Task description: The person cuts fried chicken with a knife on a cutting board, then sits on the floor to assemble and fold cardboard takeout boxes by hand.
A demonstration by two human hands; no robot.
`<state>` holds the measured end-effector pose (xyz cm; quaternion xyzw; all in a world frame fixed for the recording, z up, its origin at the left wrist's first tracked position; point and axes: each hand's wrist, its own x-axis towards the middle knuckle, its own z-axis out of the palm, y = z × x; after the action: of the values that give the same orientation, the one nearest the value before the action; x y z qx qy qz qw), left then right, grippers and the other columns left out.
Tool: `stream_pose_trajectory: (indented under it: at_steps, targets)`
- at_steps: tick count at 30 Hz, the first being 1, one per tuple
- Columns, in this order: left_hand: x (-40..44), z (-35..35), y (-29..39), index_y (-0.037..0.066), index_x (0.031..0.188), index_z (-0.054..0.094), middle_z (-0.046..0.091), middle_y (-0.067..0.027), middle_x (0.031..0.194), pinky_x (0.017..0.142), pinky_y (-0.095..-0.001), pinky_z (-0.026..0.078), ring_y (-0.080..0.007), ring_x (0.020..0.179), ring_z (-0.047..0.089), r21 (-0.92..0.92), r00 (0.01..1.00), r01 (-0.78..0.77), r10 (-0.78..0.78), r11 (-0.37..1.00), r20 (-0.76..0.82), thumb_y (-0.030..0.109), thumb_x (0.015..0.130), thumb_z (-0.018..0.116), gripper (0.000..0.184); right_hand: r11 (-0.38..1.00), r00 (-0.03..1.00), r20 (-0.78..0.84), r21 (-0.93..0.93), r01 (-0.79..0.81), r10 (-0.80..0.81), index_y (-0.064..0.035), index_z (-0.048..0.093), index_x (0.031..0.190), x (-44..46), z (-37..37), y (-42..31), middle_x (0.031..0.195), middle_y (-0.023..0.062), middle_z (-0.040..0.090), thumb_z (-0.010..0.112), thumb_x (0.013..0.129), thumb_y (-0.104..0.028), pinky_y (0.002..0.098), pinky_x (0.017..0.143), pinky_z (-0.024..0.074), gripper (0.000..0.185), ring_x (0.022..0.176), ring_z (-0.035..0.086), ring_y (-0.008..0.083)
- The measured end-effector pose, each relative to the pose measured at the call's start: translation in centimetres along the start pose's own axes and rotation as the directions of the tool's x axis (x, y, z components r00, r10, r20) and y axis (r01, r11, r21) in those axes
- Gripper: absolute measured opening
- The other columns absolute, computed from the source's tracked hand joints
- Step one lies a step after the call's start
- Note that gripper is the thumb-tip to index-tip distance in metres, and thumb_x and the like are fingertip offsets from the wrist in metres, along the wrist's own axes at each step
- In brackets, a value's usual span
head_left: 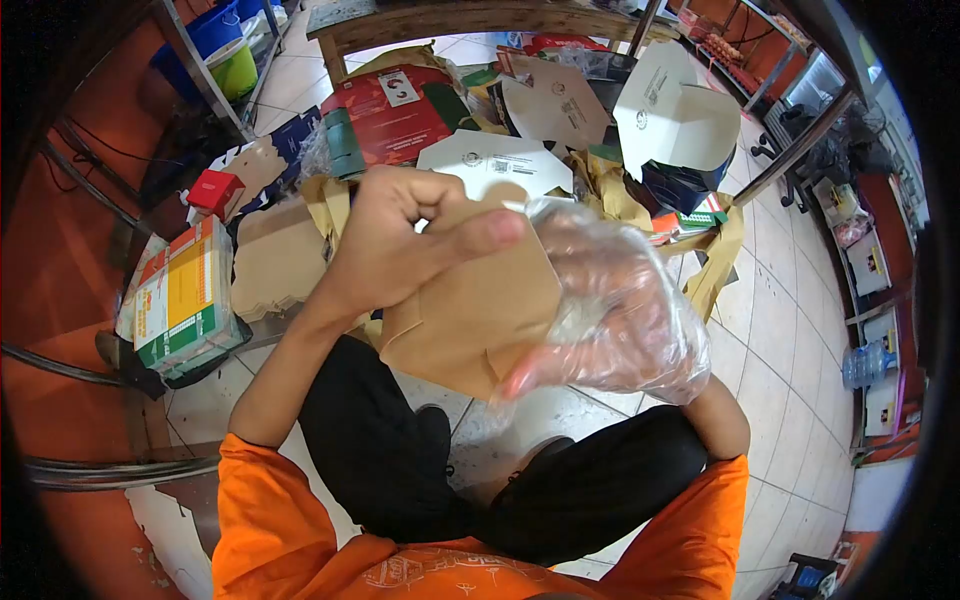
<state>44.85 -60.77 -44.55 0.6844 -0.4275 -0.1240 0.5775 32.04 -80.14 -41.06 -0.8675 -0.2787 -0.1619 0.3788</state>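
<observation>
A brown cardboard box (485, 305), partly folded with a rounded tab at the top, is held up before my chest. My bare left hand (425, 235) grips its upper left side, thumb across the top and the other fingers curled. In a clear plastic glove, my right hand (625, 305) clasps the box's right side, with the thumb at the lower corner; some fingertips are hidden. Behind the box lies a white printed carton (495, 155) on the pile.
On the floor ahead are a red and green carton (395, 115), an open white box (675, 120) and crumpled brown paper (605, 190). To the left sit a wrapped carton stack (185, 295), flat brown cardboard (278, 260) and a small red box (213, 190). A wooden table (400, 28) stands beyond.
</observation>
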Motion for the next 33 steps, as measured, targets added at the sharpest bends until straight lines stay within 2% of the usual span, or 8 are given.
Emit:
stream_pose_trajectory:
  at_steps: [2, 4, 16, 21, 24, 27, 31, 33]
  targets:
    - [-0.1, 0.8, 0.7, 0.005, 0.057, 0.055, 0.061, 0.0010, 0.064, 0.051, -0.0214, 0.039, -0.0021, 0.062, 0.052, -0.005, 1.000, 0.010, -0.010, 1.000, -0.017, 0.032, 0.091, 0.073, 0.047, 0.870, 0.923, 0.210, 0.318, -0.377, 0.323, -0.0014, 0.071, 0.096, 0.1, 0.5, -1.0, 0.097, 0.0127, 0.070, 0.091, 0.064, -0.041, 0.0398, 0.082, 0.0487, 0.054, 0.093, 0.065, 0.0318]
    - [0.0, 1.3, 0.9, 0.005, 0.055, 0.053, 0.059, 0.0014, 0.063, 0.050, -0.0216, 0.035, -0.0003, 0.062, 0.049, -0.009, 1.000, 0.014, -0.014, 1.000, -0.019, 0.026, 0.096, 0.068, 0.048, 0.862, 0.916, 0.224, 0.320, -0.392, 0.334, -0.0014, 0.071, 0.096, -0.1, 0.2, -1.6, 0.096, 0.0123, 0.070, 0.091, 0.065, -0.040, 0.0395, 0.082, 0.0488, 0.054, 0.093, 0.065, 0.0311]
    - [0.1, 1.8, 0.0, 0.003, 0.055, 0.051, 0.041, 0.0084, 0.052, 0.045, -0.0229, 0.025, 0.0002, 0.052, 0.031, -0.027, 0.989, -0.048, 0.044, 0.998, -0.141, 0.029, 0.098, 0.065, 0.053, 0.872, 0.903, 0.216, 0.253, -0.420, 0.372, -0.0009, 0.070, 0.103, -0.9, 3.3, -0.8, 0.096, 0.0086, 0.071, 0.088, 0.072, -0.036, 0.0357, 0.081, 0.0504, 0.050, 0.088, 0.066, 0.0227]
    - [-0.3, -0.9, -2.0, 0.007, 0.070, 0.059, 0.054, 0.0050, 0.068, 0.049, -0.0215, 0.030, 0.0004, 0.058, 0.041, -0.236, 0.873, -0.386, 0.270, 0.892, -0.407, 0.033, 0.102, 0.058, 0.041, 0.882, 0.959, -0.201, 0.464, -0.085, 0.198, -0.0001, 0.068, 0.108, 0.2, 1.7, 0.9, 0.096, 0.0068, 0.072, 0.085, 0.078, -0.031, 0.0333, 0.080, 0.0516, 0.046, 0.085, 0.066, 0.0184]
    - [-0.4, -1.9, -0.4, 0.010, 0.079, 0.063, 0.060, 0.0034, 0.072, 0.052, -0.0215, 0.036, -0.0038, 0.057, 0.048, -0.436, 0.706, -0.237, -0.155, 0.868, -0.691, 0.037, 0.104, 0.052, 0.038, 0.897, 0.920, 0.000, 0.223, -0.381, 0.391, 0.0014, 0.061, 0.121, -1.0, -2.3, 0.8, 0.103, 0.0079, 0.070, 0.083, 0.081, -0.027, 0.0296, 0.083, 0.0518, 0.053, 0.091, 0.064, 0.0166]
    - [1.0, -2.6, -1.4, 0.007, 0.094, 0.064, 0.064, -0.0022, 0.093, 0.069, -0.0245, 0.043, -0.0078, 0.078, 0.056, -0.182, 0.657, -0.227, 0.012, 0.957, -0.753, 0.037, 0.104, 0.049, 0.035, 0.816, 0.852, 0.045, 0.264, -0.514, 0.522, 0.0020, 0.055, 0.127, -2.2, -2.7, 1.6, 0.107, 0.0088, 0.068, 0.082, 0.082, -0.024, 0.0291, 0.086, 0.0518, 0.059, 0.093, 0.064, 0.0167]
    - [1.6, -2.3, -1.1, 0.004, 0.108, 0.064, 0.065, -0.0075, 0.113, 0.085, -0.0278, 0.046, -0.0115, 0.100, 0.060, 0.066, 0.671, -0.307, 0.265, 0.949, -0.692, 0.039, 0.103, 0.049, 0.038, 0.976, 0.868, -0.467, -0.042, -0.214, 0.171, -0.0022, 0.070, 0.103, -3.4, -0.8, 1.8, 0.090, 0.0130, 0.071, 0.076, 0.087, -0.020, 0.0363, 0.076, 0.0535, 0.025, 0.081, 0.067, 0.0285]
    - [1.3, -1.7, 0.2, 0.003, 0.113, 0.063, 0.063, -0.0105, 0.120, 0.089, -0.0287, 0.045, -0.0130, 0.106, 0.059, 0.204, 0.751, -0.463, 0.504, 0.862, -0.427, 0.039, 0.097, 0.059, 0.039, 0.922, 0.914, -0.153, -0.035, -0.385, 0.376, -0.0041, 0.070, 0.100, -2.2, -2.4, -0.8, 0.085, 0.0119, 0.068, 0.079, 0.084, -0.019, 0.0373, 0.072, 0.0532, 0.024, 0.078, 0.066, 0.0299]
